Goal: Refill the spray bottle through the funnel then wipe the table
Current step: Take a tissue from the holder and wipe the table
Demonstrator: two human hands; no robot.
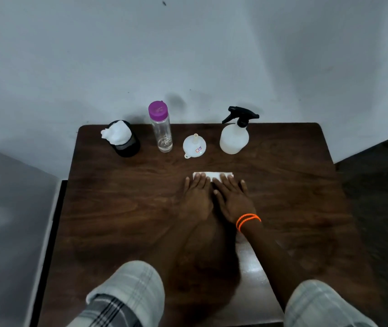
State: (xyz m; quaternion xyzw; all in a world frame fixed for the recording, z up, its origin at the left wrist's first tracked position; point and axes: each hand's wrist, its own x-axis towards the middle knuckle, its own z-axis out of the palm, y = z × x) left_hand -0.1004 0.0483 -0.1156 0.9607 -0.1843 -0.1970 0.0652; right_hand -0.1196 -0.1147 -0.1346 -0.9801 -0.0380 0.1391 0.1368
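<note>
Presently we press our left hand [196,197] and right hand [233,199], flat and side by side, on a white cloth [214,175]. We find the clear bottle [162,133] nearly empty and tissue filling the black cup [127,142]. The funnel [194,145] sticker is unreadable.

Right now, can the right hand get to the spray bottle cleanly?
Probably yes. The right hand lies flat on the white cloth, holding nothing, and the spray bottle stands just beyond it with bare table between.

Counter [122,208]: dark brown woodgrain. Spray bottle [234,140]: translucent white, black trigger head. Funnel [194,146]: white, small red-and-blue sticker. Water bottle [162,131]: clear, purple cap. Holder [128,147]: black mesh, white tissue. Cloth [213,175]: white. Wristband [247,221]: orange. Sleeves [129,289]: pale grey plaid.
</note>
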